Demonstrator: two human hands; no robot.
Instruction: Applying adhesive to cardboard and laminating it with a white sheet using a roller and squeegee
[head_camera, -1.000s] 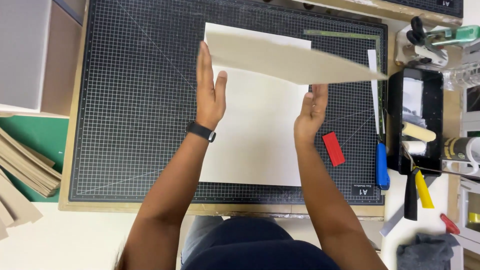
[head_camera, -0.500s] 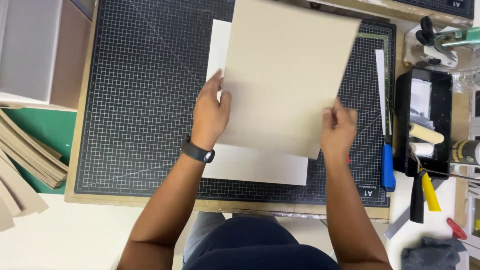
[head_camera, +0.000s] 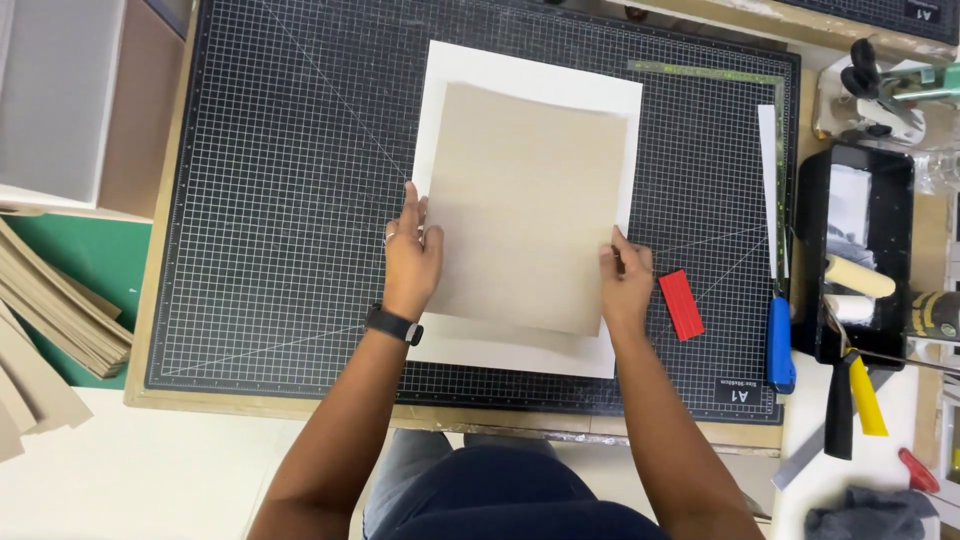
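While a stack of brown boards (head_camera: 45, 320) lies fanned at the far left of the counter (head_camera: 120, 470), the left hand (head_camera: 408, 255) sits flat with its grip spread apart, fingers pressing the left edge of the one brown card (head_camera: 530, 200). A second ago that card was held up in the air on edge, then tilted over; now it lies flat on the single white sheet (head_camera: 520, 350), a white margin showing on all sides, so the laying-down looks done and the hands seem to be squaring it. Both rest on the one black cutting mat (head_camera: 280, 200). The right hand (head_camera: 625, 285) has its grip loosely curled on the card's lower right corner, pressing, not clamped. Further right lie one red block (head_camera: 681, 304), one blue-handled tool (head_camera: 780, 345), and a black tray (head_camera: 905, 200) with two rollers (head_camera: 858, 277).
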